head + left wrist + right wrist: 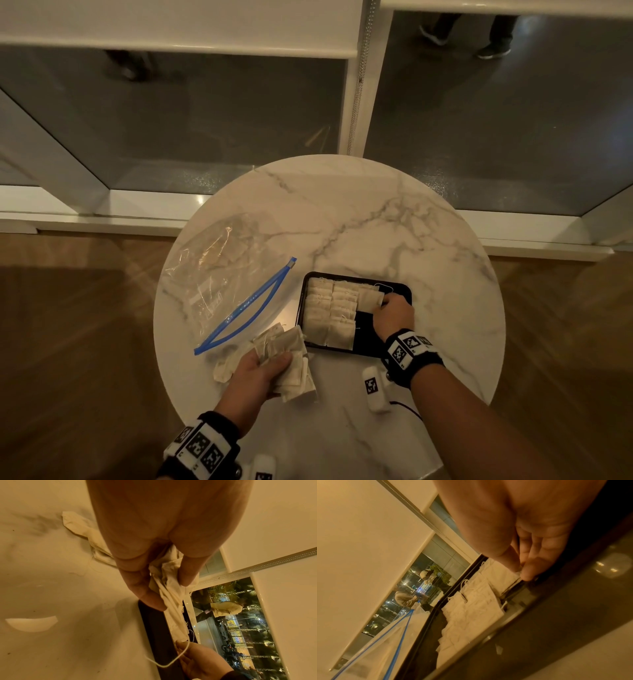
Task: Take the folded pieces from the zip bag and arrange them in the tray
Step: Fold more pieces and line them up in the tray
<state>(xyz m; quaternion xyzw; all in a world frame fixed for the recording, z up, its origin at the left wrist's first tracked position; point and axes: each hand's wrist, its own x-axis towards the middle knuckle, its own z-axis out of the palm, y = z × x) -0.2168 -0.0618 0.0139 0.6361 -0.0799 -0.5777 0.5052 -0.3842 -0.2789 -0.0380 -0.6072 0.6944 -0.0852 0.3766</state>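
Observation:
A black tray [397, 287] sits on the round marble table [342, 212], with two rows of cream folded pieces [329, 315] lying flat in its left part. My right hand [392, 315] pinches one folded piece [370, 298] by its edge at the top of a third row; in the right wrist view thumb and forefinger [513, 563] hold that piece [500, 573] over the tray [539, 615]. My left hand [263, 370] grips a bundle of folded pieces [291, 356] in front of the tray, as the left wrist view shows [164, 582]. The clear zip bag [219, 274] with a blue zipper lies open at the left, a few pieces still inside.
A white marker block [375, 389] with a black cable lies near the table's front edge, beside my right wrist. Behind the table stand glass panes in white frames [356, 102]. Wooden floor surrounds the table. The far half of the tabletop is bare marble.

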